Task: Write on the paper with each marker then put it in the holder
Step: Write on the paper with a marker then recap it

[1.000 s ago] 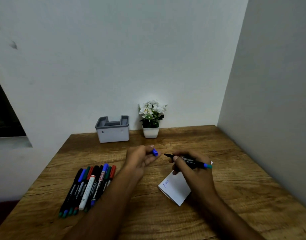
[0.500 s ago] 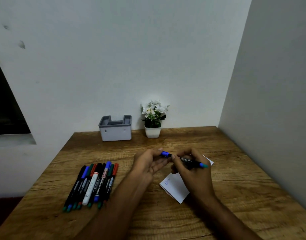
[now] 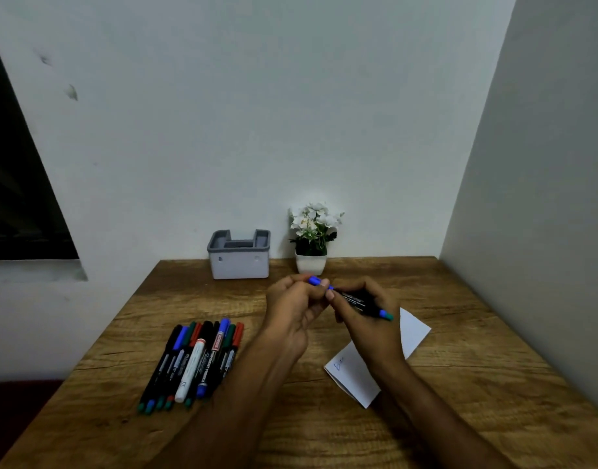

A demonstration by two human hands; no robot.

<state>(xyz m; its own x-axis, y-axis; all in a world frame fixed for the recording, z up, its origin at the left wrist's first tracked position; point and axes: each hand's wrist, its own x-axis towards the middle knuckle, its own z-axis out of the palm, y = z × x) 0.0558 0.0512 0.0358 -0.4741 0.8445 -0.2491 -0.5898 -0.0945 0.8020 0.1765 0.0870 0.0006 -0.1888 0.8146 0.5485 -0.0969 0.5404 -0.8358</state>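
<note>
My left hand (image 3: 295, 308) pinches the blue cap (image 3: 319, 283), fingers curled round it, at the tip end of the black marker (image 3: 356, 300). My right hand (image 3: 366, 316) grips the marker barrel above the worktop (image 3: 459, 333), w/ its blue end over the folded paper (image 3: 353, 374). Paper lies under my right wrist, blue writing near its left corner. Grey holder (image 3: 239, 255) stands at the back by the wall, beside a potted plant (image 3: 312, 236). Other markers (image 3: 192, 362) lie bunched at left.

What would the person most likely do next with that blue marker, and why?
Probably carry the marker to the grey holder. The left hand pinches the blue cap at its tip, the right hand grips the barrel, and the paper already shows blue writing.
</note>
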